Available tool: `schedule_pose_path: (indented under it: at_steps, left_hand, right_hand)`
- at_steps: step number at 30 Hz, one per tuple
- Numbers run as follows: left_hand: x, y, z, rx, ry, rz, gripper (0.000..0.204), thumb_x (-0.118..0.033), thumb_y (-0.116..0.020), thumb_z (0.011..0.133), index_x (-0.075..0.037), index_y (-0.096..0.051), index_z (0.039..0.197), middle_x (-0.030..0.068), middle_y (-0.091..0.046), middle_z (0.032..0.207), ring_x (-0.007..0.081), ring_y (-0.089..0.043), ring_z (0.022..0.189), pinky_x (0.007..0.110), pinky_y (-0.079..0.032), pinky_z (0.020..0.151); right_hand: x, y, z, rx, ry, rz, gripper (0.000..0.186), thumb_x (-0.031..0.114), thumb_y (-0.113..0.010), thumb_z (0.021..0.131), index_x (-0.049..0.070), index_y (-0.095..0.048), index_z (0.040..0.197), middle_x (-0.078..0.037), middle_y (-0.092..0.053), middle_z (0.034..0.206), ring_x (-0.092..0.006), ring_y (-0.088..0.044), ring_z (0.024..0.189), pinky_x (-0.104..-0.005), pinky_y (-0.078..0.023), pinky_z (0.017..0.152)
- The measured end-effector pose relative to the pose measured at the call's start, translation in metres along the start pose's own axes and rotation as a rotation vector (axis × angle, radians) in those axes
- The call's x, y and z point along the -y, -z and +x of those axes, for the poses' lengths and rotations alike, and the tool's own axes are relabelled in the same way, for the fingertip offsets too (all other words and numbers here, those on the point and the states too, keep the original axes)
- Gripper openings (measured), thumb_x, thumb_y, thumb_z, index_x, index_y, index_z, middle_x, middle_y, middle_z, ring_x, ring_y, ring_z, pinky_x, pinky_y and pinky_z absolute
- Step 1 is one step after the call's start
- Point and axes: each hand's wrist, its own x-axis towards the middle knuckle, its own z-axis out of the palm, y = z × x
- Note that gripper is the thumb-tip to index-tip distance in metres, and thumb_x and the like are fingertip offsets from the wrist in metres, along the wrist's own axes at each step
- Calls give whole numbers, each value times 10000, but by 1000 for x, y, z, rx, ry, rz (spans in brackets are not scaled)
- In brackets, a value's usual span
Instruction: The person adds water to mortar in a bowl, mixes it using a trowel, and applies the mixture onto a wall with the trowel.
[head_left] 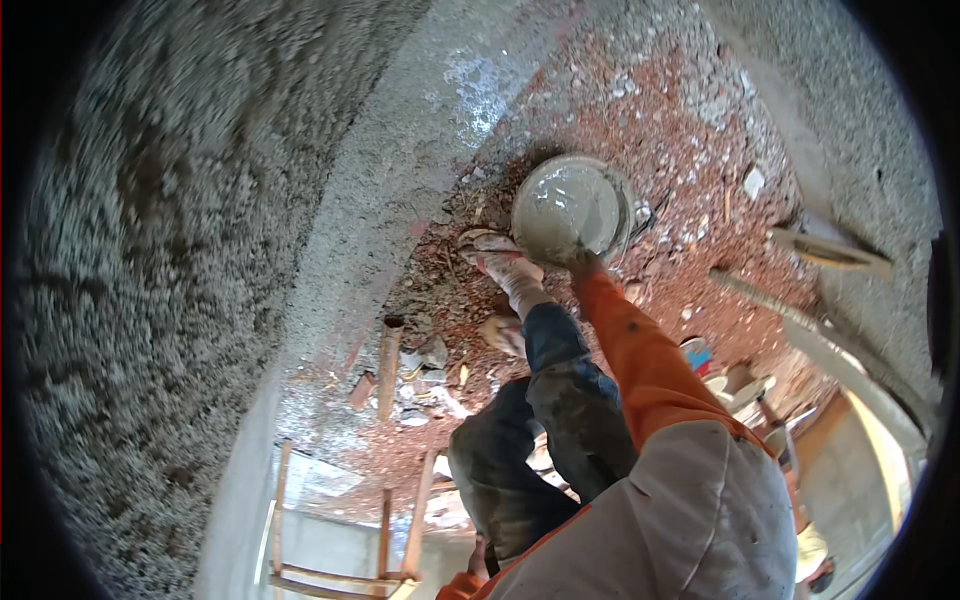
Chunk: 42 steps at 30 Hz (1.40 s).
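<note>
Grey, wet mortar fills a round pan (570,207) resting on the reddish, rubble-strewn floor (690,120), close to the foot of the rough plastered wall (150,300) on the left and well short of the second grey wall (850,130) at the right edge. At the pan's near rim, an arm in an orange sleeve (640,360) stretched down, ending in the right hand (585,262) just at the pan's lower edge; touching the rim, it seems, but too small and blurred to tell whether the fingers are spread, together or clamped on it. Left hand (480,560) only partly seen low in the view beside dark trousers (540,430); opening cannot be told. Just left of the pan, a foot in a pale, mortar-caked shoe (497,255) planted on the floor. Farther left along the floor, a short pipe stub (388,365) standing among broken brick bits. Near the floor's lower edge, a wooden ladder (390,540). To the right of the pan, long pale wooden laths (830,250) leaning by the right wall.
</note>
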Motion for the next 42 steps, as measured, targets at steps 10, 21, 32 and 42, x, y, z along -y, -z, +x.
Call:
schedule_pose_path:
  at_steps: [10, 21, 32, 42]
  left_hand:
    - [-185, 56, -44, -399, -251, 165, 616, -568, -305, 891, -60, -450, 1209, 100, -585, 1072, 218, -565, 957, 332, -472, 766]
    - [-304, -36, -4, -716, -534, 1969, 944, -556, -670, 628, 55, -320, 1257, 262, -436, 1250, 375, -459, 1138, 445, -369, 951]
    - [-320, -80, -29, -962, -721, 1897, 795, -515, -633, 689, -4, -376, 1241, 236, -488, 1193, 392, -479, 1095, 453, -378, 929]
    - [-354, -82, -16, -897, -937, 2135, 567, -438, -565, 754, -68, -446, 1167, 161, -465, 1189, 337, -422, 1129, 482, -382, 876]
  right_hand:
    - [79, 24, -87, 116, -629, 1127, 153, 158, -621, 747, 68, -562, 855, -37, -519, 575, -123, -488, 433, -280, -410, 388]
    - [177, 56, -45, 30, -236, 1055, 174, 238, -551, 815, 65, -567, 817, -21, -482, 526, -148, -488, 417, -299, -408, 375]
    - [228, 95, 36, -124, -83, 1823, 154, 179, -553, 862, 45, -532, 934, -29, -553, 679, -122, -535, 520, -250, -470, 454]
    - [262, 199, 99, -1279, -483, 1361, 171, 190, -557, 864, 33, -520, 920, -28, -558, 708, -106, -526, 571, -242, -444, 500]
